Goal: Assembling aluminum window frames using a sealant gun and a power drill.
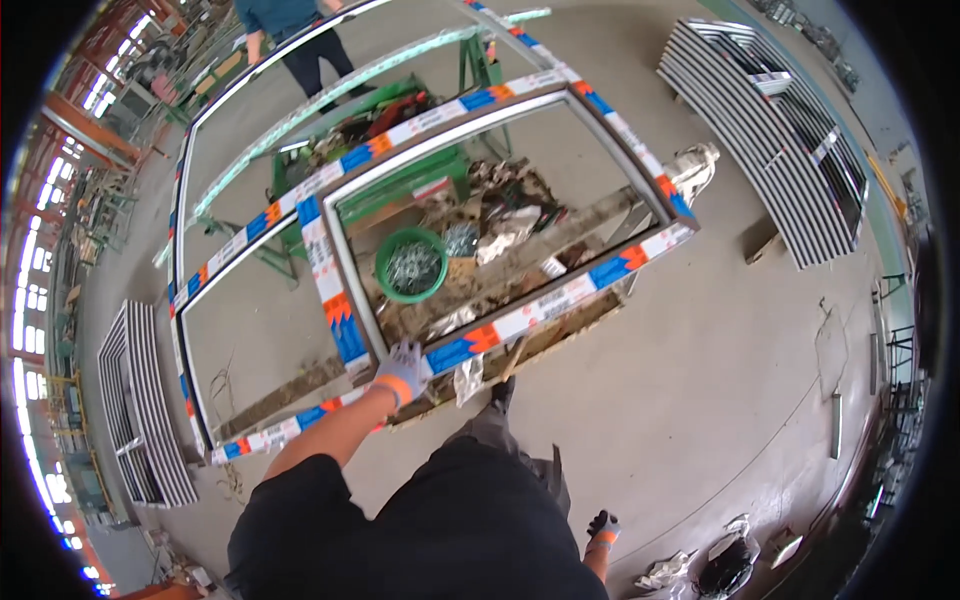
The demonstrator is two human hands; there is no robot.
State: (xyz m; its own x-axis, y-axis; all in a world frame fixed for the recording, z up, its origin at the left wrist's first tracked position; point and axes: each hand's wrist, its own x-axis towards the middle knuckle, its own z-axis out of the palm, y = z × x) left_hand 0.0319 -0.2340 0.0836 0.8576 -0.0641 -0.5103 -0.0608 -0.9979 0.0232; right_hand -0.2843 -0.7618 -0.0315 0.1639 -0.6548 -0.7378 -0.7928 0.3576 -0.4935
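Observation:
A window frame [520,318] with a brown and grey profile, wrapped in white, blue and orange tape, lies across a green stand. My left hand [402,372], in a grey glove with an orange cuff, is closed on the near left corner of its sash; the fingertips below are hidden. Through that sash I see a green bowl [411,264] of screws below, beside a small clear bag of hardware [461,240]. My right hand [604,527], gloved with dark fingertips, hangs low at my right side, away from the frame. Its small fingers look loosely apart, with nothing visible in them.
A person [300,40] stands beyond the frame's far side. Stacked metal frames stand at the right [770,140] and at the left [145,405]. A wooden shelf [570,325] sits under the work. Bags and scraps [725,560] lie on the floor at lower right.

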